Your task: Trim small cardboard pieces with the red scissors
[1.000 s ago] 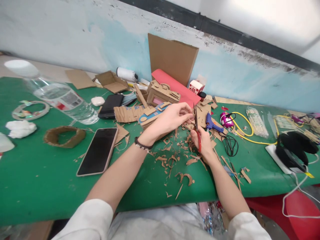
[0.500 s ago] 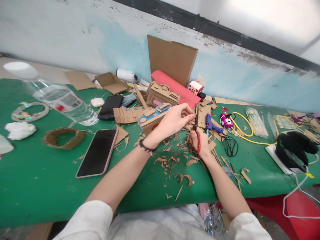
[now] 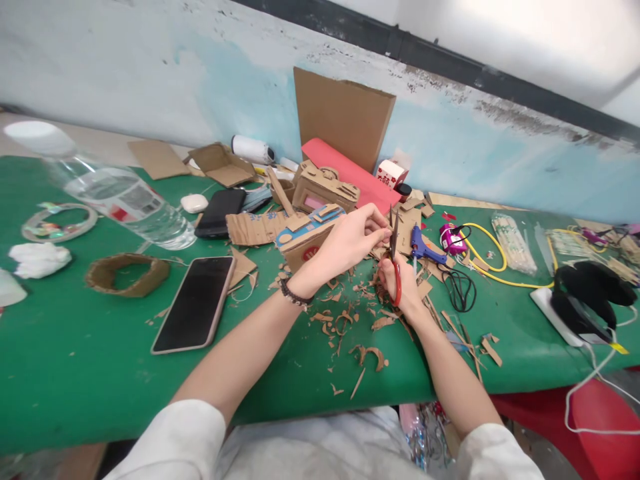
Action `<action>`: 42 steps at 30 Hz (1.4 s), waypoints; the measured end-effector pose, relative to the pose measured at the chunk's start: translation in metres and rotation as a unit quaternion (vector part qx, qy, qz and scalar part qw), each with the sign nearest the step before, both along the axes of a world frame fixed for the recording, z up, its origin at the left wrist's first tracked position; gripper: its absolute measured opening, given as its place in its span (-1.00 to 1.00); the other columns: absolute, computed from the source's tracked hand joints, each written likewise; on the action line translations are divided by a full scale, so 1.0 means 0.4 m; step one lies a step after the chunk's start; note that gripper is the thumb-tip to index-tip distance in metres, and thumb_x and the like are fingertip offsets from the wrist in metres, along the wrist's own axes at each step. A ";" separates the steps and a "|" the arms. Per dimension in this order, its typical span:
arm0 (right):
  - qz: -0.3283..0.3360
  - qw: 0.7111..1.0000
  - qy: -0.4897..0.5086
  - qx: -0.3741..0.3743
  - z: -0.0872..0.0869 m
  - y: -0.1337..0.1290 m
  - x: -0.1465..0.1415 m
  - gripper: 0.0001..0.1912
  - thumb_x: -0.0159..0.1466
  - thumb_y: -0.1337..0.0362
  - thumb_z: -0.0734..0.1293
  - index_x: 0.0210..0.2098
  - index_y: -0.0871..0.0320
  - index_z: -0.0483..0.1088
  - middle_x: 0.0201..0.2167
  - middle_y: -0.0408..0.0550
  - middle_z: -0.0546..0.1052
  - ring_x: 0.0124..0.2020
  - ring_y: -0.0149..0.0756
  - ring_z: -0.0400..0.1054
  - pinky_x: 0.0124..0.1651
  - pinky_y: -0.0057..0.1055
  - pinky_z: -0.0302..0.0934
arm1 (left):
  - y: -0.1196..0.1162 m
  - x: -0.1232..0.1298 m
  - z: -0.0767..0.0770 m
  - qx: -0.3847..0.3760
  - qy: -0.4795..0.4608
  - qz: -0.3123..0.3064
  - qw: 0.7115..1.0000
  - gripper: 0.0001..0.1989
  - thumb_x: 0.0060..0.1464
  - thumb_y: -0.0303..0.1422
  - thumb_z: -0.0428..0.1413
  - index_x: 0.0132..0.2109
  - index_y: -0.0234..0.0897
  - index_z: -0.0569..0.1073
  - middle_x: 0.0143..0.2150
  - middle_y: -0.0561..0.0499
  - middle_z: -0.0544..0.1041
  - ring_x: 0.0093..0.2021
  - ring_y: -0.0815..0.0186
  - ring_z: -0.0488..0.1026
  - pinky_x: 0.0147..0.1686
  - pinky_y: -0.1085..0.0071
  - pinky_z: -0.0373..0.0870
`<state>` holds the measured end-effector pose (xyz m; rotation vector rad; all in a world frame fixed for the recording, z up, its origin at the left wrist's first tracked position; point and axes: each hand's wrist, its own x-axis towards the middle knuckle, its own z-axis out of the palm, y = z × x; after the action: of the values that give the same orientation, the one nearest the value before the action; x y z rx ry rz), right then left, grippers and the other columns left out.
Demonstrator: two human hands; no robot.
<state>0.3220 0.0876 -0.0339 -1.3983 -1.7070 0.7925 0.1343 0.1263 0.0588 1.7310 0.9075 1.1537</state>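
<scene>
Red-handled scissors (image 3: 397, 283) are gripped in my right hand (image 3: 404, 287), their blades pointing up and away, slightly apart. Beside the blades, my left hand (image 3: 353, 241) has its thumb and fingertips pinched together. Whatever sits in that pinch is too small to make out, and the fingers partly hide it. Brown cardboard scraps (image 3: 345, 323) lie scattered on the green table below both hands. A cardboard piece with a blue top (image 3: 307, 230) rests just left of my left hand. Right of the scissors lies a blue glue gun (image 3: 426, 248).
A phone (image 3: 195, 303), a cardboard ring (image 3: 127, 275) and a tilted-looking water bottle (image 3: 130, 197) are on the left. Behind my hands stand a cardboard camera shape (image 3: 325, 190) and a cardboard sheet (image 3: 343, 117). A yellow cable (image 3: 505, 280) and black headphones (image 3: 590, 300) lie on the right.
Both hands stay almost in place. The scissor blades look slightly wider apart, and the view has shifted very slightly.
</scene>
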 end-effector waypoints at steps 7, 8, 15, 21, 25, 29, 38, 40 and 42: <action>0.008 0.999 0.027 -0.023 0.004 -0.005 -0.004 -0.32 0.45 -0.33 0.14 -0.01 0.15 0.48 -0.56 -0.09 0.46 -0.55 -0.22 0.36 -0.47 -0.36 0.27 | -0.014 0.010 0.007 0.042 0.026 0.037 0.998 -0.92 0.31 -0.33 0.16 -0.18 -0.22 0.43 -0.24 -0.01 0.64 -0.23 0.25 0.61 -0.19 0.35 0.52; 0.018 0.999 0.034 -0.026 0.006 -0.005 -0.005 -0.31 0.45 -0.34 0.12 -0.02 0.15 0.47 -0.54 -0.08 0.48 -0.55 -0.23 0.36 -0.46 -0.35 0.28 | -0.014 0.009 0.010 0.047 0.036 0.041 0.997 -0.91 0.31 -0.33 0.15 -0.19 -0.23 0.44 -0.25 0.00 0.63 -0.25 0.26 0.59 -0.20 0.35 0.51; 0.055 0.998 0.037 -0.012 0.006 -0.003 -0.006 -0.34 0.43 -0.37 0.12 0.00 0.10 0.39 -0.30 -0.01 0.57 -0.44 -0.24 0.41 -0.33 -0.31 0.36 | -0.011 0.006 0.018 0.057 0.040 0.046 0.997 -0.89 0.31 -0.31 0.15 -0.19 -0.23 0.44 -0.25 0.02 0.63 -0.24 0.27 0.59 -0.17 0.36 0.50; 0.040 0.997 0.071 -0.017 -0.006 -0.002 -0.010 -0.33 0.44 -0.38 0.10 -0.04 0.10 0.37 -0.31 0.00 0.57 -0.45 -0.23 0.42 -0.35 -0.28 0.35 | -0.014 0.015 0.008 0.061 0.044 0.050 0.996 -0.89 0.32 -0.32 0.17 -0.19 -0.22 0.42 -0.22 -0.01 0.64 -0.24 0.26 0.60 -0.20 0.37 0.49; 0.046 0.996 0.079 -0.019 -0.006 -0.004 -0.016 -0.32 0.43 -0.40 0.08 -0.06 0.09 0.36 -0.34 0.00 0.56 -0.45 -0.23 0.41 -0.38 -0.29 0.33 | -0.015 0.018 0.004 0.068 0.043 0.060 0.995 -0.89 0.33 -0.30 0.17 -0.18 -0.22 0.42 -0.21 -0.01 0.65 -0.25 0.27 0.60 -0.22 0.37 0.47; 0.051 0.995 0.088 -0.023 0.000 -0.008 -0.022 -0.29 0.41 -0.43 0.06 -0.06 0.08 0.34 -0.35 -0.01 0.55 -0.47 -0.24 0.38 -0.38 -0.30 0.31 | -0.014 0.021 0.000 0.072 0.050 0.061 0.994 -0.88 0.33 -0.29 0.16 -0.17 -0.21 0.42 -0.22 -0.01 0.64 -0.27 0.28 0.59 -0.25 0.38 0.45; 0.020 0.993 0.108 -0.039 -0.015 -0.019 -0.042 -0.37 0.45 -0.37 0.06 -0.20 0.05 0.32 -0.56 -0.15 0.43 -0.62 -0.29 0.28 -0.51 -0.35 0.19 | -0.019 0.040 -0.012 0.067 0.046 0.047 0.996 -0.88 0.33 -0.31 0.14 -0.19 -0.21 0.38 -0.20 -0.02 0.62 -0.28 0.28 0.55 -0.25 0.37 0.45; 0.012 0.995 0.090 -0.028 -0.017 -0.020 -0.039 -0.38 0.46 -0.36 0.06 -0.24 0.06 0.32 -0.57 -0.13 0.44 -0.62 -0.27 0.30 -0.51 -0.35 0.21 | -0.020 0.038 -0.009 0.071 0.042 0.045 0.996 -0.89 0.33 -0.31 0.14 -0.19 -0.21 0.38 -0.20 -0.02 0.62 -0.27 0.28 0.55 -0.24 0.37 0.45; 0.012 0.997 0.072 -0.026 -0.013 -0.020 -0.033 -0.37 0.47 -0.34 0.06 -0.24 0.07 0.34 -0.59 -0.11 0.46 -0.60 -0.25 0.35 -0.49 -0.35 0.24 | -0.020 0.033 -0.004 0.074 0.041 0.046 0.995 -0.90 0.33 -0.32 0.14 -0.19 -0.22 0.39 -0.20 -0.01 0.62 -0.27 0.27 0.55 -0.24 0.37 0.44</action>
<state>0.3088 0.0795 -0.0393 -1.3242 -1.6045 0.9332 0.1473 0.1185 0.0571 1.8849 0.9806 1.2446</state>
